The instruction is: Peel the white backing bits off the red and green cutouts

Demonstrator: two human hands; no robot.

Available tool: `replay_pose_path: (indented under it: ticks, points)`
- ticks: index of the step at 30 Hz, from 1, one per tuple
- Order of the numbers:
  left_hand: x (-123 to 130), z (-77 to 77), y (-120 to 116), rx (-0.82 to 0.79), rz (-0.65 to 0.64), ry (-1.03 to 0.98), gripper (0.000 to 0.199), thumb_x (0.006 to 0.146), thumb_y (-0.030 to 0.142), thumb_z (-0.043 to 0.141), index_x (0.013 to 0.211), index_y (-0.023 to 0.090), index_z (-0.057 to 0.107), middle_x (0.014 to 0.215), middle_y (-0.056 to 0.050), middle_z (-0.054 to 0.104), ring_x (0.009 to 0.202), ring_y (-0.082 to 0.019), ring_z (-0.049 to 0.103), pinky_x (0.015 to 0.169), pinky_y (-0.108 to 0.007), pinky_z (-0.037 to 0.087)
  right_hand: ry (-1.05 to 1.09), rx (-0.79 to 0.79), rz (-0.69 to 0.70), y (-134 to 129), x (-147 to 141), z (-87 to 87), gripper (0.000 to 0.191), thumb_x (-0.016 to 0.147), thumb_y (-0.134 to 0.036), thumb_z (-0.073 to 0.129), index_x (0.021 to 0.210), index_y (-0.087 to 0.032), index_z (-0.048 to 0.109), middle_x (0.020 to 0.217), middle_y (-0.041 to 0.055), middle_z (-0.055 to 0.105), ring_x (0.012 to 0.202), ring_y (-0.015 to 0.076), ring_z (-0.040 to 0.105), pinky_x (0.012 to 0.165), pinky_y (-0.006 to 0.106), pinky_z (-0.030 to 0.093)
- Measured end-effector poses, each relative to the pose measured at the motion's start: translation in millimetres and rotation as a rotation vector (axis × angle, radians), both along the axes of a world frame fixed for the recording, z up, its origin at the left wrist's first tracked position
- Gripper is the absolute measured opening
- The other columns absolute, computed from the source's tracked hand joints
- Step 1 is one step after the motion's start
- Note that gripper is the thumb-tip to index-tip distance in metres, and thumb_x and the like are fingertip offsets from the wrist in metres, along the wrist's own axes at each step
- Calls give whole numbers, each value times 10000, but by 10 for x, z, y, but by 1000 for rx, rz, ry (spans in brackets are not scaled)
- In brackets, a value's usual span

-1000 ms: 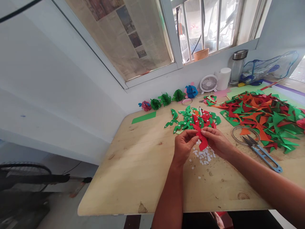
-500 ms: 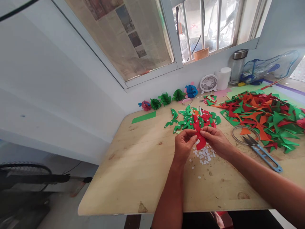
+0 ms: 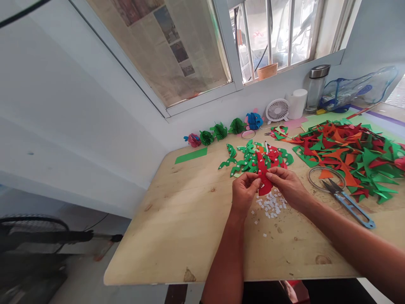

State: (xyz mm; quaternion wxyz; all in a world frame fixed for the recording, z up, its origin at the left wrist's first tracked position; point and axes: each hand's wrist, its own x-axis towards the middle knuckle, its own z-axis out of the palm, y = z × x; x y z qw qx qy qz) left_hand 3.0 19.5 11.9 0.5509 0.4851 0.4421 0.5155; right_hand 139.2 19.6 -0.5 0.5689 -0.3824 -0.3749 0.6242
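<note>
Paper (image 3: 265,189), red and curved, is pinched in the head view by the fingertips of the left hand (image 3: 245,191) and the right hand (image 3: 288,185), close to white squares (image 3: 272,206) on the counter (image 3: 177,219). Compared with a second ago, its lower end has swung left and it looks straighter, which suggests it is being turned between the fingers. Cut shapes (image 3: 249,157) lie just beyond; blue snips (image 3: 352,207) lie right.

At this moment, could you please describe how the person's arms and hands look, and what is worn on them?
The left hand and right hand are bare, without gloves; I see no rings. The left forearm and right forearm show no sleeve, watch or bracelet.
</note>
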Motion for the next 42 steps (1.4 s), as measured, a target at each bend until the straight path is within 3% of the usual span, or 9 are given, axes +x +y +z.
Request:
replay_pose_path:
  ticks: [6,12,24,30,36,42]
  points:
    - [10,7,-9,72,44,40,108,649,221,655,707,143,608,622,10,616,560,-94,561,580,-225,468,-25,-5,-7,9,10,-29,235,640,-379,746,759,-194,663,642,-20,628,567,104,517,559,242,390]
    - [20,29,-12,38,73,41,74,645,199,641,678,145,603,610,17,611,549,-89,557,560,-208,462,-83,16,0,3,12,-24,228,651,-378,734,758,-185,678,648,-17,622,580,97,493,565,233,379]
    - [19,-46,11,76,53,88,97,641,215,642,683,147,586,602,14,596,538,-86,537,541,-200,430,-116,8,-71,20,6,-34,277,603,-397,753,755,-181,670,624,-17,597,557,99,469,543,243,370]
    - [28,-2,1,7,21,48,120,624,223,667,661,146,581,562,20,591,513,-86,534,541,-205,428,-127,7,-93,19,3,13,291,581,-408,763,733,-182,660,609,-24,593,550,100,477,547,250,383]
    - [-11,23,11,-160,-101,-161,266,659,389,677,673,133,605,584,-9,609,532,-98,552,568,-222,444,-62,-17,-55,37,25,-22,275,596,-382,770,767,-190,672,637,-27,620,591,99,517,605,246,403]
    - [-49,-22,10,-285,-231,-298,259,643,357,722,716,128,624,667,-23,621,613,-108,573,620,-228,454,41,-49,-36,42,23,-21,259,570,-364,791,733,-202,672,655,-29,627,594,101,529,610,250,416]
